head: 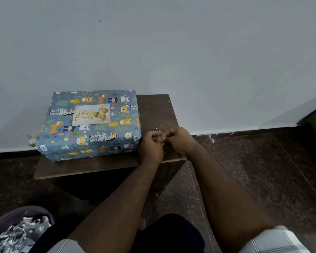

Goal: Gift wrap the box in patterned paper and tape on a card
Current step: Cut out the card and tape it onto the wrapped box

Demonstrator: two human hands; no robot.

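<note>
A box (88, 139) wrapped in blue paper with cartoon animals lies on the left part of a small brown table (153, 110). A "Happy Birthday" card (91, 115) with gold balloons lies flat on top of the box. To the right of the box, over the table's front right part, my left hand (150, 146) and my right hand (178, 140) meet with fingers curled. Between their fingertips they pinch a small clear piece that looks like tape (161, 133). Neither hand touches the box.
A white wall stands right behind the table. A small pale object (32, 138) lies on the floor left of the box. A dark bin (16, 232) holding paper scraps sits at the bottom left. Dark speckled floor (254, 170) stretches to the right.
</note>
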